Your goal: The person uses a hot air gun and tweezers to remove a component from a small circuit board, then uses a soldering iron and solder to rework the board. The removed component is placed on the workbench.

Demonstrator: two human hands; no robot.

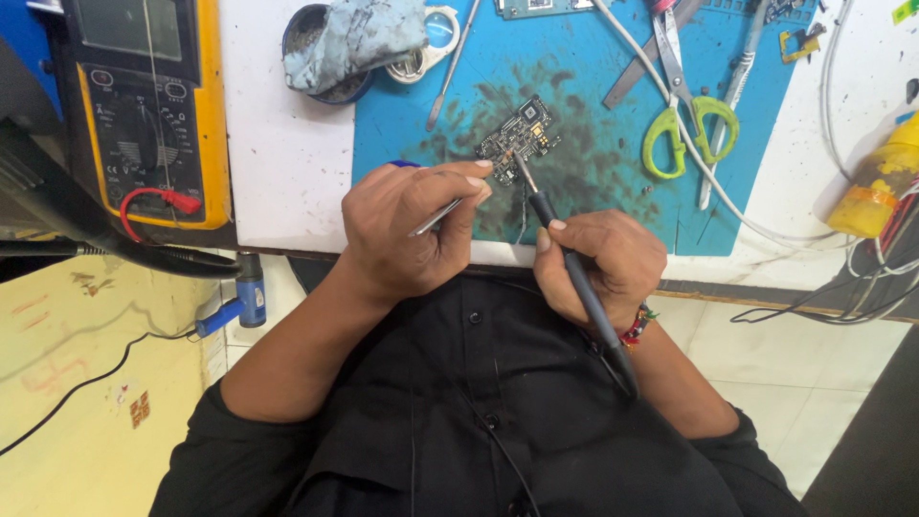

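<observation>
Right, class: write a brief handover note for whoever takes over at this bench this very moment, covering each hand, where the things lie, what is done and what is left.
Left hand: grips metal tweezers, fingertips at the edge of the small circuit board.
Right hand: holds the soldering iron like a pen, tip on the board.
The board lies on the blue mat, which is smudged dark around it.
Green-handled scissors lie to the right, yellow multimeter far left.
Done: cannot tell which joints are finished.
Left: the joint under the tip looks in progress.
</observation>
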